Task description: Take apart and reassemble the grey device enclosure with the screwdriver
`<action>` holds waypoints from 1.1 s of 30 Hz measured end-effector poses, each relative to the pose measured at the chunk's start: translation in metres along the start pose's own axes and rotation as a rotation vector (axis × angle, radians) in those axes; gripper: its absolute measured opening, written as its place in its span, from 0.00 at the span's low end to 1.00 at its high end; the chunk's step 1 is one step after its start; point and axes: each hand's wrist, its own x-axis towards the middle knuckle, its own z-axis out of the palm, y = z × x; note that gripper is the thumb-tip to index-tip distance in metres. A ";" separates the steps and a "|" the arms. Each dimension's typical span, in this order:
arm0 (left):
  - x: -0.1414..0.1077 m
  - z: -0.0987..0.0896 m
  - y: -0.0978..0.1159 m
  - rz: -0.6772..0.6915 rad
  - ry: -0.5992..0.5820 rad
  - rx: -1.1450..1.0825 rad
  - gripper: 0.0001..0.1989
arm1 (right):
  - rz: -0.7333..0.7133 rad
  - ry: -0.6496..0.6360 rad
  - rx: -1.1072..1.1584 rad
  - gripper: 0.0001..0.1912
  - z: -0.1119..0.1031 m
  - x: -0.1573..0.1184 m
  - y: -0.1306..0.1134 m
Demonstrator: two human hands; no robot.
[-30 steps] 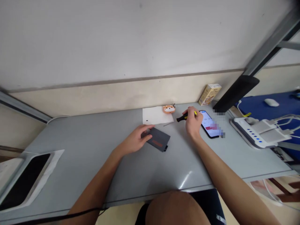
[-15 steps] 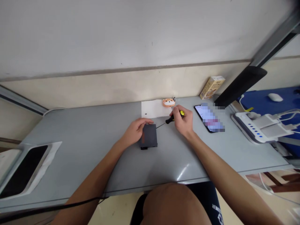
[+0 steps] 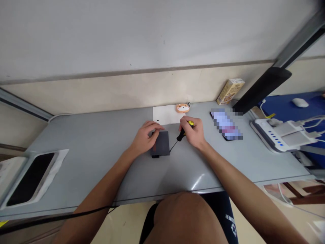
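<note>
A person's left hand [image 3: 147, 138], fingers loosely curved and open, rests on a flat, dark grey rectangular case [image 3: 160, 145] atop a smooth grey desk [image 3: 76, 169]. The right hand [image 3: 193, 134] grips one black-and-yellow screwdriver [image 3: 181, 135], its thin metal shaft reaching the case's right edge. A single white paper sheet [image 3: 162, 114] lies just behind, an orange shiba figurine [image 3: 182, 107] at its far edge. A smartphone [image 3: 225, 125] sits right, with open desk toward the front edge.
</note>
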 end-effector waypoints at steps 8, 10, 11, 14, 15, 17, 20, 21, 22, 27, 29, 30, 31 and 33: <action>-0.003 -0.001 0.019 0.150 -0.135 0.015 0.08 | -0.014 0.043 0.037 0.21 -0.003 0.003 0.000; -0.004 -0.001 0.020 0.166 -0.178 0.049 0.08 | -0.008 0.036 0.033 0.21 -0.003 0.003 0.000; -0.004 -0.001 0.020 0.173 -0.190 0.067 0.08 | -0.002 0.025 0.023 0.21 -0.002 0.002 0.001; -0.006 0.001 0.019 0.190 -0.215 0.107 0.08 | 0.007 -0.006 -0.005 0.21 -0.001 0.001 0.002; -0.006 0.001 0.019 0.194 -0.222 0.114 0.09 | 0.006 -0.006 -0.004 0.21 -0.001 0.001 0.002; -0.006 0.002 0.020 0.199 -0.232 0.121 0.09 | 0.001 0.011 0.011 0.21 -0.002 0.001 0.001; -0.006 0.001 0.023 0.202 -0.247 0.120 0.08 | -0.001 0.037 0.037 0.21 -0.005 0.003 0.000; -0.006 0.000 0.025 0.201 -0.259 0.118 0.08 | 0.000 0.043 0.044 0.21 -0.005 0.004 -0.001; -0.006 -0.001 0.027 0.196 -0.273 0.117 0.08 | 0.001 0.053 0.052 0.21 -0.006 0.005 -0.001; -0.007 -0.001 0.034 0.166 -0.320 0.127 0.08 | -0.012 0.167 0.081 0.19 -0.012 0.009 0.001; -0.008 0.002 0.036 0.157 -0.323 0.114 0.06 | -0.021 0.216 0.091 0.19 -0.014 0.011 0.003; -0.008 0.004 0.036 0.152 -0.320 0.104 0.06 | -0.022 0.236 0.098 0.19 -0.015 0.012 0.003; -0.009 0.005 0.036 0.146 -0.315 0.093 0.05 | -0.022 0.252 0.105 0.18 -0.015 0.013 0.004; -0.009 0.006 0.034 0.132 -0.301 0.070 0.06 | -0.015 0.281 0.112 0.19 -0.016 0.015 0.007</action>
